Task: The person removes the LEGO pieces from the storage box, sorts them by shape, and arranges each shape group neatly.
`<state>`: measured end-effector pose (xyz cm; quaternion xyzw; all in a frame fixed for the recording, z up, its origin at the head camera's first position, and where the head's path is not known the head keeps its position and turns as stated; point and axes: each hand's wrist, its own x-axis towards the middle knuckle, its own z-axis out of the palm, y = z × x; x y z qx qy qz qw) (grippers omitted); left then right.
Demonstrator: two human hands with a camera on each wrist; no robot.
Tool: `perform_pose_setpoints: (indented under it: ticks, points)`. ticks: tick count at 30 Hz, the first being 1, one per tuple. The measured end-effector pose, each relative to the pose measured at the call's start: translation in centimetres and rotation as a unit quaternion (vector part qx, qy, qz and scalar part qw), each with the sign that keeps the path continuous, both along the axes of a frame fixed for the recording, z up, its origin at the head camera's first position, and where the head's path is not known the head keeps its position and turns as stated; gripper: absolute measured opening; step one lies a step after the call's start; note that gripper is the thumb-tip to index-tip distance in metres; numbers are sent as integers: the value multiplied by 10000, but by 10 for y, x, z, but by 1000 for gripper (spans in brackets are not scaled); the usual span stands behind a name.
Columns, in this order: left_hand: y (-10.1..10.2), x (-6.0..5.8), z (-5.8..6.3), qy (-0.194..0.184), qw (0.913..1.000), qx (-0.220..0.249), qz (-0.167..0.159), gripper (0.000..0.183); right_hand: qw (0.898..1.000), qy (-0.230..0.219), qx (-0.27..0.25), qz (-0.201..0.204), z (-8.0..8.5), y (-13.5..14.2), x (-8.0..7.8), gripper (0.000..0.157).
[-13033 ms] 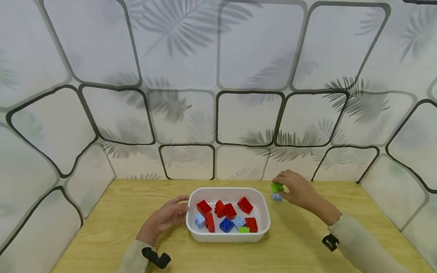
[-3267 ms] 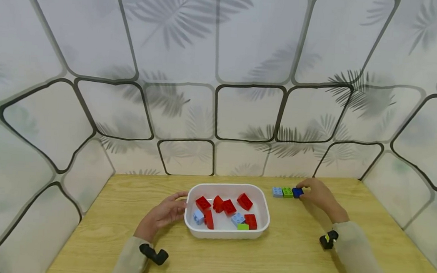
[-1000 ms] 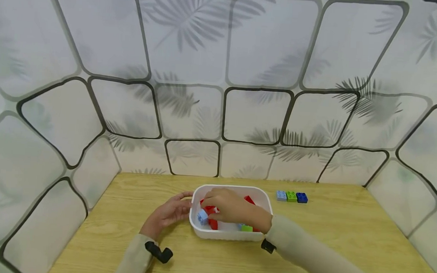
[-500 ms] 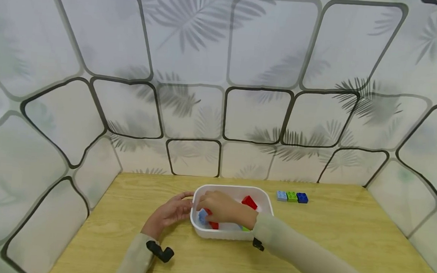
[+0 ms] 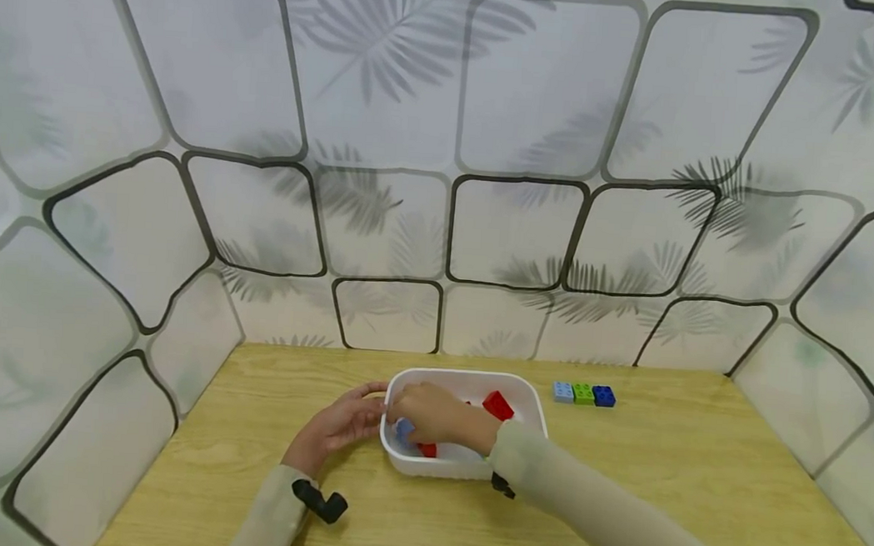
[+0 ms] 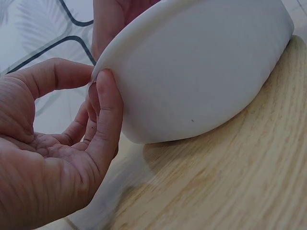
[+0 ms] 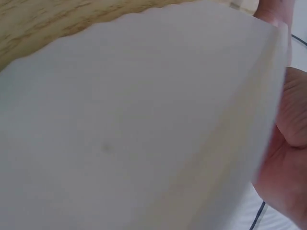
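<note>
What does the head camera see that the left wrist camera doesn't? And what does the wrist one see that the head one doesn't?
Only the head view shows inside the white box, with some red bricks, and the row of three bricks on the right.

Only the left wrist view shows a tiny dark speck on the box's outside.

Both show the box, the left hand touching its rim, part of the right hand, the wooden table and the patterned wall.

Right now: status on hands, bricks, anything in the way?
Left hand holding white bin by rim. Right hand inside it, by light blue brick; grip hidden. Three bricks in row on table. Right hand partly blocks view into bin.
</note>
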<state>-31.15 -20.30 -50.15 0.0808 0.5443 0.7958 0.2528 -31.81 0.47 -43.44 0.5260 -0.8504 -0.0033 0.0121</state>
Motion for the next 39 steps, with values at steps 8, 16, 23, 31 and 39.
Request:
perform_pose_setpoints:
  ticks: [8,16,23,31,39]
  points:
    - [3,2,-2,82,9999,72,-4,35,9999,59,99,-115,-13,1,-2,29]
    - [3,-1,-1,-1,10000,38,19,37,9997,55,150,-170,-9,6,-3,25]
    - [1,-3,-3,84,9999,-106,28,37,9994,10,213,-261,-1,13,-2,24]
    - [0,-2,-2,46,9999,-146,47,38,9991,-175,90,-381,9,26,1,18]
    - [3,-2,-2,-30,9994,-281,203,44,9948,-549,-730,-460,19,54,1,23]
